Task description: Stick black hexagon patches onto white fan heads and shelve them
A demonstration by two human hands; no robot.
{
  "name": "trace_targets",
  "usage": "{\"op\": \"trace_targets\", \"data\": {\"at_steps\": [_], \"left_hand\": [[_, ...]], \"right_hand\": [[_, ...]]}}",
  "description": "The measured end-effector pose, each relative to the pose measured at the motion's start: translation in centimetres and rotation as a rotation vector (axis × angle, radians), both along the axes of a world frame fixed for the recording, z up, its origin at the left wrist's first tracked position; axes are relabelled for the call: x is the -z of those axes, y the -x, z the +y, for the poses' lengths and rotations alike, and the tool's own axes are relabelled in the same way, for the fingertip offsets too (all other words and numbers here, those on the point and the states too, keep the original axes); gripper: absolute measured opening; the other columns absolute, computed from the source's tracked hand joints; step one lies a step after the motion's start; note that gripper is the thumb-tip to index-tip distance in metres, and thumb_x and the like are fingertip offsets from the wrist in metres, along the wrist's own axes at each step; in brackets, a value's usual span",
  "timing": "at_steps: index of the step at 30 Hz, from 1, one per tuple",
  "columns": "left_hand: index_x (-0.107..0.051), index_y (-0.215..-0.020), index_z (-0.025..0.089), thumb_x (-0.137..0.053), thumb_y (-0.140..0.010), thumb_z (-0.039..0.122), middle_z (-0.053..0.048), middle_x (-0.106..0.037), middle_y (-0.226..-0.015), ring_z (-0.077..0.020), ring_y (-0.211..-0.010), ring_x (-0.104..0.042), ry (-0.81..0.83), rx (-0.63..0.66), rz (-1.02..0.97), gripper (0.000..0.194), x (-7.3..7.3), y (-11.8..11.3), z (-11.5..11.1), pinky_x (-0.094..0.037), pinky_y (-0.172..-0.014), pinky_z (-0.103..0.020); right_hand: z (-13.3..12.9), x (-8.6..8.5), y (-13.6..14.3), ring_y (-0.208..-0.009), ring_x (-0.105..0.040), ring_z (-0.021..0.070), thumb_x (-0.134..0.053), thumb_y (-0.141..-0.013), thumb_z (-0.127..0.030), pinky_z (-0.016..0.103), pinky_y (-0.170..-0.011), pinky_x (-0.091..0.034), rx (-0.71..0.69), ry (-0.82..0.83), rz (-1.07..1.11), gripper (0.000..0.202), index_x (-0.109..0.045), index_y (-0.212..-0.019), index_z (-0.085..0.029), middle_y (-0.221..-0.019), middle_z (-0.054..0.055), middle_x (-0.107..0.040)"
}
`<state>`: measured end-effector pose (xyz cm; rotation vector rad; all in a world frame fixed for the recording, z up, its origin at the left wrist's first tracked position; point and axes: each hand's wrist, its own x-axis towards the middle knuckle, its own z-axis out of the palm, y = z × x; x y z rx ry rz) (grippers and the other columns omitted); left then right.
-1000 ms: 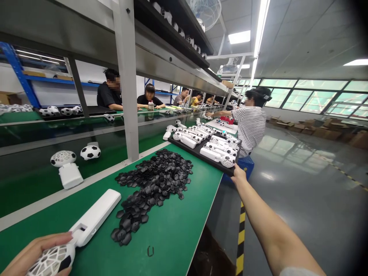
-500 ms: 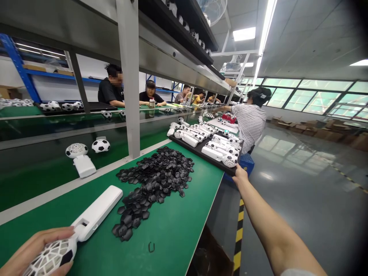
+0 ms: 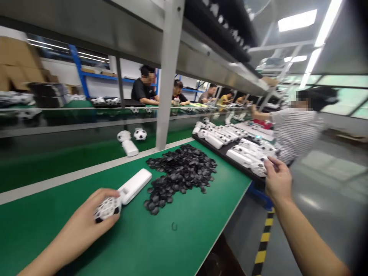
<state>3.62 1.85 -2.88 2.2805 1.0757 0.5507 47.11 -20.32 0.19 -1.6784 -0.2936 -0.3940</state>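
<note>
Green matting covers the counter (image 3: 178, 249), whose front edge runs from 6 o'clock up to 2 o'clock.

Head view:
- The left hand (image 3: 86, 222), at 8 o'clock, has its grip closed around the ball-shaped head of a white handheld fan (image 3: 123, 195). The fan's handle lies flat on the mat and points toward 1 o'clock.
- A heap of black plastic pieces (image 3: 181, 172) lies just beside the handle, at the 3 o'clock side, not touching the hand.
- The right hand (image 3: 277, 180), at 3 o'clock, has its grip on the near corner of a black tray (image 3: 230, 159). The fingers rest on a white fan (image 3: 255, 166) at the tray's edge. The tray overhangs the counter edge.
- Open mat lies between heap and front edge.
- A person in a striped shirt (image 3: 296, 134) sits just beyond the tray.
- A grey post (image 3: 166, 96) stands behind the heap.
</note>
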Motion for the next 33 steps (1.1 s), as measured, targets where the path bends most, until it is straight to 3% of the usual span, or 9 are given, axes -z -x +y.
{"op": "trace_targets", "data": {"at_steps": [1,4,6,8,12,20,24,29,33], "left_hand": [[-0.047,-0.102,0.027,-0.045,-0.074,0.043,-0.002,-0.051,-0.110,-0.0227,-0.090,-0.055,0.029,0.040,0.006,0.031,-0.8,0.0,-0.3,-0.045,-0.075,-0.032],[-0.048,-0.101,0.025,-0.049,-0.073,0.032,-0.002,-0.050,-0.108,-0.0212,-0.091,-0.054,0.046,0.090,-0.010,0.029,-2.0,0.0,-0.6,-0.043,-0.079,-0.032],[-0.049,-0.101,0.024,-0.050,-0.072,0.028,-0.002,-0.050,-0.106,-0.0208,-0.092,-0.053,0.042,0.087,-0.035,0.029,-2.1,0.1,-0.7,-0.042,-0.080,-0.033],[-0.049,-0.099,0.022,-0.052,-0.070,0.024,-0.002,-0.050,-0.104,-0.0205,-0.092,-0.053,0.043,0.086,-0.062,0.029,-1.9,0.1,-0.8,-0.042,-0.080,-0.033],[-0.051,-0.099,0.021,-0.055,-0.067,0.020,-0.003,-0.050,-0.102,-0.0202,-0.091,-0.052,0.030,0.091,-0.119,0.032,-1.4,0.1,-0.8,-0.042,-0.080,-0.033],[-0.054,-0.096,0.019,-0.064,-0.059,0.019,-0.004,-0.053,-0.097,-0.0214,-0.093,-0.051,-0.032,0.073,-0.172,0.038,-0.8,-0.1,-0.7,-0.042,-0.084,-0.034],[-0.055,-0.097,0.021,-0.067,-0.058,0.025,-0.004,-0.053,-0.097,-0.0225,-0.094,-0.051,-0.030,0.061,-0.159,0.041,-0.5,-0.1,-0.6,-0.043,-0.085,-0.035],[-0.056,-0.100,0.021,-0.069,-0.058,0.031,-0.005,-0.053,-0.097,-0.0232,-0.096,-0.051,-0.022,0.079,-0.125,0.045,-0.7,0.0,-0.5,-0.044,-0.085,-0.036],[-0.052,-0.108,0.022,-0.072,-0.056,0.028,-0.006,-0.049,-0.108,-0.0235,-0.102,-0.049,-0.003,0.161,-0.080,0.057,-1.1,0.4,-0.2,-0.044,-0.087,-0.035]], "right_hand": [[1.6,-0.4,2.2,-0.076,-0.056,0.0124,-0.060,-0.078,-0.024,0.024,-0.068,-0.046,-0.154,0.070,-0.020,0.017,-0.062,-0.095,-0.022,-0.088,0.003,-0.060],[6.4,-1.4,9.9,-0.083,-0.056,0.0173,-0.059,-0.077,-0.036,0.027,-0.067,-0.047,-0.878,0.490,-0.382,0.019,-0.063,-0.092,-0.024,-0.095,0.006,-0.060],[9.3,-2.0,14.7,-0.093,-0.054,0.0203,-0.057,-0.080,-0.035,0.030,-0.075,-0.047,-1.171,0.769,-0.597,0.020,-0.062,-0.097,-0.025,-0.103,0.006,-0.058],[12.0,-2.2,18.4,-0.099,-0.051,0.0233,-0.055,-0.082,-0.026,0.035,-0.082,-0.045,-1.209,1.028,-0.740,0.021,-0.061,-0.101,-0.023,-0.103,0.007,-0.058],[16.4,-1.3,21.5,-0.094,-0.054,0.0260,-0.054,-0.080,-0.015,0.033,-0.073,-0.046,-1.040,1.358,-0.839,0.023,-0.061,-0.102,-0.018,-0.097,0.010,-0.059],[18.4,2.2,19.8,-0.076,-0.059,0.0192,-0.046,-0.081,-0.018,0.028,-0.061,-0.043,-1.057,1.236,-0.817,0.016,-0.062,-0.084,-0.021,-0.087,0.005,-0.059],[18.8,3.3,18.4,-0.081,-0.059,0.0225,-0.044,-0.083,-0.030,0.034,-0.067,-0.046,-1.083,0.999,-0.877,0.019,-0.061,-0.082,-0.022,-0.088,0.004,-0.060],[18.7,4.2,19.0,-0.086,-0.059,0.0251,-0.039,-0.086,-0.041,0.037,-0.072,-0.048,-1.251,0.732,-0.819,0.028,-0.059,-0.096,-0.025,-0.096,0.005,-0.063],[18.0,3.9,20.5,-0.091,-0.058,0.0242,-0.041,-0.087,-0.038,0.037,-0.078,-0.048,-1.429,0.712,-0.803,0.025,-0.059,-0.095,-0.025,-0.099,0.005,-0.062]]}}
